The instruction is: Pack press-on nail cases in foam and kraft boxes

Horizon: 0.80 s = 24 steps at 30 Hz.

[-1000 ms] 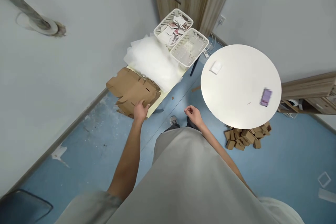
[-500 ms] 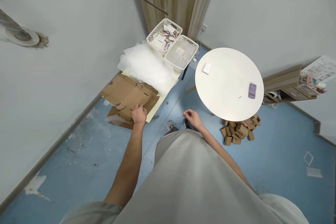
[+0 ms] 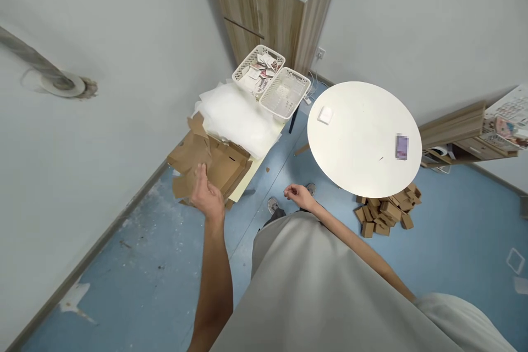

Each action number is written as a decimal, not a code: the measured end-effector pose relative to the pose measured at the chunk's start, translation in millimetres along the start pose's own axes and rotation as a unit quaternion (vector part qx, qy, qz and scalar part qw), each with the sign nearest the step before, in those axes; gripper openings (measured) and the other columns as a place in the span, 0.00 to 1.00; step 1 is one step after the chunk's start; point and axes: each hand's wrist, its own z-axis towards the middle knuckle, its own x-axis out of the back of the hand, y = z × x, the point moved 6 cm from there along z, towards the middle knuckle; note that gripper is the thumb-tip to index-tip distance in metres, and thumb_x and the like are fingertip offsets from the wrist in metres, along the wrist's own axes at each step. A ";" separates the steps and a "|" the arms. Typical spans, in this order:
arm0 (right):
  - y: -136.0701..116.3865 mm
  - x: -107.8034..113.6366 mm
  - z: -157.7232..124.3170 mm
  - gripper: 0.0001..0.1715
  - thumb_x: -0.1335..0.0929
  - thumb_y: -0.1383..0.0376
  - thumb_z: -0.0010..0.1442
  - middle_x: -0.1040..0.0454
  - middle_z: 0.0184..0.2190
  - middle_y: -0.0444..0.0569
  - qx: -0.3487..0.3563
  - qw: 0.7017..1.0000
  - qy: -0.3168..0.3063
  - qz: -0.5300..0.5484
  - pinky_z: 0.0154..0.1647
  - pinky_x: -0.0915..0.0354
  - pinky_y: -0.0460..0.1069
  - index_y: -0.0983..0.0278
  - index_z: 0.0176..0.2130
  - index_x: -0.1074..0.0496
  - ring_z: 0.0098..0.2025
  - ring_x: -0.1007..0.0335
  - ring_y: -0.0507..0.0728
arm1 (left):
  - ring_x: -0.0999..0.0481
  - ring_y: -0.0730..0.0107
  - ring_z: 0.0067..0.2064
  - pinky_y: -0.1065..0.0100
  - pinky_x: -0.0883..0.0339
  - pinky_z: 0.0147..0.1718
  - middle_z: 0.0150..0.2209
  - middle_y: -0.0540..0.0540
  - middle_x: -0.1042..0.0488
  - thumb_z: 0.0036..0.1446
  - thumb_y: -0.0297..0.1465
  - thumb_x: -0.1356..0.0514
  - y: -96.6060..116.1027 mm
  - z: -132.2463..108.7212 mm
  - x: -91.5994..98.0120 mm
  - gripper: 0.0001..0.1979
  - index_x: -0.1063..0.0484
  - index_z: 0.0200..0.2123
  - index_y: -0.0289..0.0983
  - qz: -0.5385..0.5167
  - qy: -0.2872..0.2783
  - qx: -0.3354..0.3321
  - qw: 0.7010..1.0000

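Note:
My left hand (image 3: 207, 197) is closed on the edge of a flat brown cardboard box blank (image 3: 192, 151), which is tilted up with its flaps bent. Under and beside it lies a stack of more flattened cardboard boxes (image 3: 229, 165) at the near end of a pale yellow table (image 3: 244, 184). My right hand (image 3: 300, 197) hangs in front of my body, fingers curled in, with nothing visible in them. It is nearest the round white table (image 3: 358, 143) but apart from it.
White foam sheets (image 3: 237, 118) lie behind the cardboard. Beyond are a basket of sachets (image 3: 247, 60) and a second white basket (image 3: 284, 93). A small white item (image 3: 325, 115) and a purple, blurred-out object (image 3: 402, 147) rest on the round table. Small cardboard boxes (image 3: 388, 212) are heaped on the floor.
My left hand has pulled the top cardboard blank up and to the left, tilting it off the stack. My right hand stays curled in nearly the same place. The view has shifted slightly.

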 end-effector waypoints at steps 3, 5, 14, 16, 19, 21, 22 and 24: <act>-13.2 14.6 8.2 0.14 0.30 0.52 0.66 0.17 0.35 0.49 0.024 0.999 -0.007 0.024 0.46 0.26 0.55 0.59 0.38 0.22 0.39 0.18 0.61 | 0.36 0.56 0.80 0.44 0.44 0.80 0.74 0.40 0.28 0.72 0.29 0.54 53.1 -5.1 1.5 0.33 0.31 0.76 0.41 -0.013 0.010 -0.055 0.998; -27.0 32.4 12.6 0.19 0.29 0.47 0.67 0.17 0.37 0.50 0.053 0.997 -0.003 0.056 0.47 0.26 0.56 0.59 0.39 0.22 0.40 0.18 0.62 | 0.40 0.55 0.81 0.40 0.49 0.81 0.74 0.43 0.28 0.71 0.30 0.52 92.7 -12.2 -15.8 0.33 0.30 0.76 0.45 -0.021 -0.021 -0.088 0.996; -40.0 220.9 0.9 0.47 0.35 0.26 0.66 0.17 0.52 0.57 0.155 0.933 0.175 0.273 0.51 0.23 0.59 0.59 0.61 0.25 0.49 0.17 0.64 | 0.42 0.57 0.82 0.36 0.54 0.82 0.72 0.47 0.25 0.65 0.21 0.51 266.7 -62.0 -174.8 0.37 0.25 0.72 0.48 -0.059 -0.149 -0.392 0.906; -21.8 265.0 -8.7 0.48 0.28 0.29 0.62 0.18 0.55 0.57 0.152 0.919 0.231 0.280 0.51 0.23 0.58 0.58 0.64 0.28 0.52 0.18 0.64 | 0.44 0.57 0.82 0.36 0.54 0.82 0.73 0.46 0.27 0.64 0.19 0.52 294.1 -74.5 -213.7 0.39 0.28 0.74 0.47 -0.050 -0.175 -0.457 0.871; 17.2 312.6 -21.3 0.42 0.24 0.37 0.62 0.17 0.55 0.57 0.117 0.903 0.304 0.282 0.54 0.23 0.59 0.59 0.62 0.27 0.53 0.19 0.64 | 0.44 0.57 0.82 0.36 0.55 0.82 0.75 0.46 0.30 0.64 0.17 0.51 322.8 -96.4 -271.4 0.42 0.32 0.77 0.48 -0.024 -0.237 -0.514 0.824; 48.7 331.8 -26.8 0.34 0.25 0.39 0.63 0.15 0.52 0.57 0.089 0.891 0.341 0.286 0.56 0.24 0.60 0.60 0.56 0.24 0.53 0.18 0.65 | 0.44 0.57 0.82 0.36 0.54 0.82 0.76 0.46 0.32 0.65 0.16 0.52 333.5 -113.5 -308.1 0.42 0.33 0.78 0.49 -0.004 -0.288 -0.529 0.798; 65.6 338.1 -28.5 0.32 0.26 0.40 0.64 0.15 0.51 0.57 0.074 0.886 0.355 0.289 0.57 0.24 0.60 0.60 0.54 0.23 0.53 0.18 0.65 | 0.43 0.57 0.82 0.36 0.54 0.82 0.76 0.45 0.32 0.65 0.16 0.52 336.7 -122.9 -325.8 0.42 0.33 0.78 0.49 0.006 -0.314 -0.533 0.785; 101.7 345.5 -29.7 0.31 0.27 0.41 0.63 0.15 0.51 0.58 0.040 0.875 0.379 0.300 0.58 0.24 0.61 0.61 0.52 0.22 0.54 0.18 0.65 | 0.43 0.57 0.82 0.36 0.53 0.82 0.77 0.46 0.33 0.65 0.15 0.53 339.1 -142.2 -359.6 0.43 0.33 0.77 0.49 0.028 -0.367 -0.536 0.760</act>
